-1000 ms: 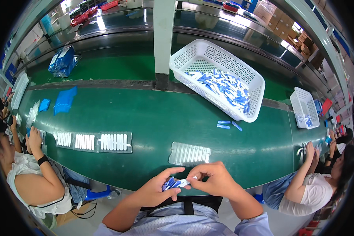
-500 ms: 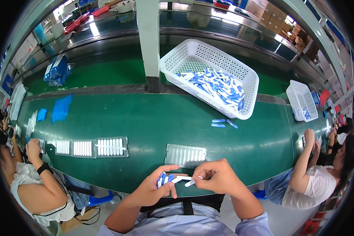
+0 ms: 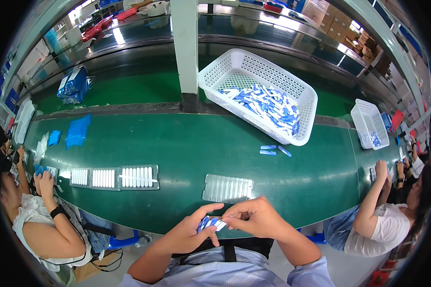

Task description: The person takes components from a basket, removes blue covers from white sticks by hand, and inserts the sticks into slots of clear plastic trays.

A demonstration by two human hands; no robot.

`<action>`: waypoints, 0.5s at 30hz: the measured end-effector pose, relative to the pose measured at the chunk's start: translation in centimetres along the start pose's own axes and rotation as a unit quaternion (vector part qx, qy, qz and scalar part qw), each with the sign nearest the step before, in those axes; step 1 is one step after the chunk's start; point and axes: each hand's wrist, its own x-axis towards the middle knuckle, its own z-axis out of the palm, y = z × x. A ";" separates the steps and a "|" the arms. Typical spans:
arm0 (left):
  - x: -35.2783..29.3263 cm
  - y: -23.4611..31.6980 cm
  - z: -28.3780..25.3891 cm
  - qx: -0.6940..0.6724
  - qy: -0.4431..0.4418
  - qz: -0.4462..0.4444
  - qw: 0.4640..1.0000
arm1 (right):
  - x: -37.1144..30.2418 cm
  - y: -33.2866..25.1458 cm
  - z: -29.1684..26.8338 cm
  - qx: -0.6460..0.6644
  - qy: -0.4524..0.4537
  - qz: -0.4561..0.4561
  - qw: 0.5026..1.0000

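My left hand (image 3: 189, 232) is closed around a bunch of slim blue-and-white plastic pieces (image 3: 207, 223), their white ends pointing right. Thumb and fingers of my right hand (image 3: 254, 217) pinch at the end of a white piece (image 3: 221, 225) beside the bunch; the fingertips partly hide it. Just beyond my hands lies a clear plastic tray (image 3: 228, 188) with a row of narrow slots. Farther off on the table are three loose blue pieces (image 3: 268, 153), near a white basket (image 3: 307, 119) holding a heap of the same kind.
To the left, clear trays filled with white pieces (image 3: 138, 177) lie in a row on the green table (image 3: 187, 148). Blue plastic bags (image 3: 78, 131) are behind them. A metal post (image 3: 185, 48) rises beyond. Co-workers sit at left and right; a smaller white basket (image 3: 364, 124) stands far right.
My right hand has moved left, up against the bunch in my left hand. The white piece it held out apart now lies close to the others. The view has shifted slightly.
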 end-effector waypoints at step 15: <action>0.4 1.1 1.6 0.091 0.088 0.056 0.990 | -0.1 0.6 0.1 -0.043 0.016 -0.076 0.996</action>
